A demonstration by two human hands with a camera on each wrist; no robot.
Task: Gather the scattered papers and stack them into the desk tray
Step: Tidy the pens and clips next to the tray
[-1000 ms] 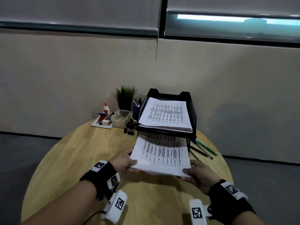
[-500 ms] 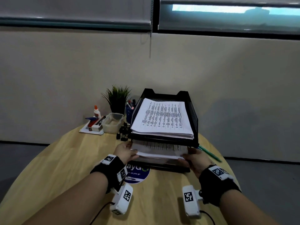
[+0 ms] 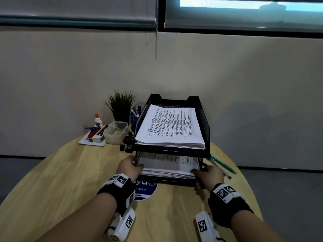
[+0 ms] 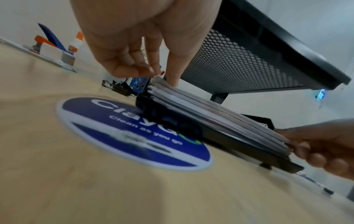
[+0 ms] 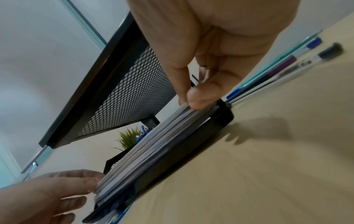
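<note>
A black mesh two-tier desk tray [image 3: 204,123] stands at the middle back of the round wooden table. Its upper tier holds a thick pile of printed papers [image 3: 169,126]. A second paper stack [image 3: 166,169] lies in the lower tier, its near edge at the tray's front lip. My left hand [image 3: 139,165] pinches the stack's near left corner, thumb on top [image 4: 172,75]. My right hand [image 3: 195,172] pinches the near right corner [image 5: 191,98]. Both wrist views show the stack's edge [image 4: 210,115] [image 5: 153,147] resting above the tray's black base.
Several pens [image 3: 222,165] lie right of the tray. To the tray's left are black binder clips [image 3: 126,145], a clear plastic box [image 3: 116,130], a glue bottle [image 3: 98,120], a pen cup and a small plant [image 3: 121,105]. A blue round sticker [image 3: 145,189] lies before the tray.
Both hands have pushed the paper stack forward from in front of the tray into the lower tier. It now lies under the upper tier, with only its near edge showing.
</note>
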